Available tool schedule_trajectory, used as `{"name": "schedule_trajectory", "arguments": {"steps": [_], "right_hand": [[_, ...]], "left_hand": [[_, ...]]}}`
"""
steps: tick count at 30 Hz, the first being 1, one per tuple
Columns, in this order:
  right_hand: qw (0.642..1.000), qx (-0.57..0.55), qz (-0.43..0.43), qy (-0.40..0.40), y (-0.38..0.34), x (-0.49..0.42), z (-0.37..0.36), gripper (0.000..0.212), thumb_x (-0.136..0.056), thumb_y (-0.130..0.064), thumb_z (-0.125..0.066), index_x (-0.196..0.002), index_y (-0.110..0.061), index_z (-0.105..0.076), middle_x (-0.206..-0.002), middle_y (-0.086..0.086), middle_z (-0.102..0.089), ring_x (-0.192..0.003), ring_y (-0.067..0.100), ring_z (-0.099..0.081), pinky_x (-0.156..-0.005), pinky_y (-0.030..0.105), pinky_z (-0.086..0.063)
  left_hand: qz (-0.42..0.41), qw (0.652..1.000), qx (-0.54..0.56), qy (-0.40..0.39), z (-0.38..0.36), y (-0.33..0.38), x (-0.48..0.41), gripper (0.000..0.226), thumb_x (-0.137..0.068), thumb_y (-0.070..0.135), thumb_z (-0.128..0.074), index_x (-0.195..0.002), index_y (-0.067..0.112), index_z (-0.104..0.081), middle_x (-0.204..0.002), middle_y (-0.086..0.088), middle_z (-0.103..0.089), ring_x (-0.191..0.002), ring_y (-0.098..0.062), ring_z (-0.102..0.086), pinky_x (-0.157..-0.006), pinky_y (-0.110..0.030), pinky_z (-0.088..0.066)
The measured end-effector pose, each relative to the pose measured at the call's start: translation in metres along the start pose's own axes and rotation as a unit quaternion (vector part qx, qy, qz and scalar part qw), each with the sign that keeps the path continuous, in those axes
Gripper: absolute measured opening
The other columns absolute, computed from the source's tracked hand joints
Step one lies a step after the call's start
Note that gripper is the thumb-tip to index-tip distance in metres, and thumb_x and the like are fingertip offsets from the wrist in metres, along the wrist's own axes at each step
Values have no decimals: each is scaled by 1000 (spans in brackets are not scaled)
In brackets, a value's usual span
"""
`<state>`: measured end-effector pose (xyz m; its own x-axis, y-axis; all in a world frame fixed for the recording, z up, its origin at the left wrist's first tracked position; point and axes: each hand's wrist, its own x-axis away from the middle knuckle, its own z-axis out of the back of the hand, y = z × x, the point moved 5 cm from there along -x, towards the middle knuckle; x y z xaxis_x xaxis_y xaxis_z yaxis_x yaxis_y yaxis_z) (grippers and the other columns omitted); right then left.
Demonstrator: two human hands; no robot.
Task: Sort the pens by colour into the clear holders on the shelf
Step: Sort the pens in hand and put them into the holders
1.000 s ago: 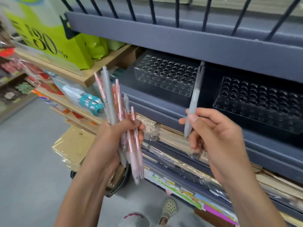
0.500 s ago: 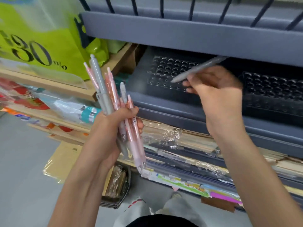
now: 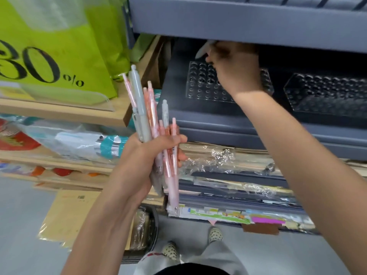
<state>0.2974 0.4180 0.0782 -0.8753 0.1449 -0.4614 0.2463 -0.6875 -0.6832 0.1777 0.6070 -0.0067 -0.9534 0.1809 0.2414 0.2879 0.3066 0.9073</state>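
Head view, right grip [image 3: 234,66] pinching grey pen [image 3: 203,49] over clear holder [image 3: 200,82], left grip [image 3: 143,155] clutching pen bundle [image 3: 151,108]

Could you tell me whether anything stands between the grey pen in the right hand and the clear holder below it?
Nothing visible does. The right hand holds the grey pen above the left clear holder, whose visible holes look empty; the hand hides its right part.

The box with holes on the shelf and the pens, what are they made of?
The holder looks like clear glossy plastic, maybe acrylic: the grey shelf shows through it. The pens look like smooth pastel plastic, from their even, soft sheen.
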Motion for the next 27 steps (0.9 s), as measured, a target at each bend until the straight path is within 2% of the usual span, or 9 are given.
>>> {"name": "schedule_trajectory", "arguments": {"steps": [3,6,10,16,19,21,24,25,27], "right_hand": [[1000,23,7,-4,-1,-1,-3,30,-90,-4,-44,-80,-8,-72,-71,-19,-60,-74,-7,-51,-72,-3,-29],[998,48,-2,-39,0,-4,-11,27,-92,-6,-46,-84,-7,-72,-85,-6,-70,-74,-5,-56,-72,1,-34],[992,105,-22,-67,2,-13,-20,23,-98,-21,-50,-112,-8,-63,-113,5,-67,-107,21,-59,-89,25,-41],[990,105,-32,-86,0,-16,-23,27,-99,-22,-50,-121,-9,-58,-115,6,-65,-107,22,-59,-86,26,-41],[990,87,-54,-98,2,-13,-22,27,-98,-22,-52,-122,-11,-59,-111,-1,-64,-106,17,-60,-81,19,-39],[989,76,-81,-100,2,-10,-18,27,-97,-28,-54,-119,-14,-62,-111,-3,-66,-102,15,-61,-77,16,-39],[995,65,-76,-12,-6,6,2,20,-93,-32,-57,-97,-17,-69,-98,3,-73,-86,19,-66,-79,24,-48],[997,15,-78,-1,-9,17,6,13,-92,-28,-58,-88,-20,-68,-88,3,-74,-70,19,-66,-68,28,-52],[985,-108,-114,-69,-16,45,3,12,-90,-24,-64,-79,-20,-66,-70,2,-72,-41,14,-49,-40,20,-38]], "left_hand": [[0,1000,-10,0,9,0,-1,23,-67,11,-77,-88,3,-75,-84,-16,-75,-61,-22,-68,-53,-27,-55],[5,1000,-6,-5,15,0,-2,27,-69,11,-76,-94,0,-73,-88,-16,-76,-62,-22,-69,-54,-28,-55],[13,1000,-5,-8,20,-1,-3,12,-71,11,-74,-81,8,-78,-88,-17,-75,-60,-20,-67,-53,-28,-54],[13,1000,-14,-19,22,-1,-5,29,-72,12,-74,-96,-3,-72,-84,-13,-76,-61,-19,-68,-53,-26,-54],[16,999,-21,-25,24,-3,-5,20,-72,14,-74,-89,2,-76,-81,-14,-74,-62,-21,-67,-54,-27,-54],[18,999,-24,-29,24,-5,-6,22,-72,14,-74,-89,1,-76,-78,-13,-73,-62,-22,-66,-54,-28,-53],[19,999,-27,-41,24,-5,-5,32,-73,13,-74,-99,-5,-71,-78,-11,-74,-61,-22,-67,-53,-27,-53],[16,998,-27,-48,23,-5,-4,32,-73,12,-75,-100,-5,-70,-81,-11,-75,-61,-22,-67,-53,-27,-54],[10,998,-28,-63,19,-5,-4,27,-73,9,-75,-98,0,-69,-88,-15,-76,-59,-22,-67,-53,-27,-54]]}}
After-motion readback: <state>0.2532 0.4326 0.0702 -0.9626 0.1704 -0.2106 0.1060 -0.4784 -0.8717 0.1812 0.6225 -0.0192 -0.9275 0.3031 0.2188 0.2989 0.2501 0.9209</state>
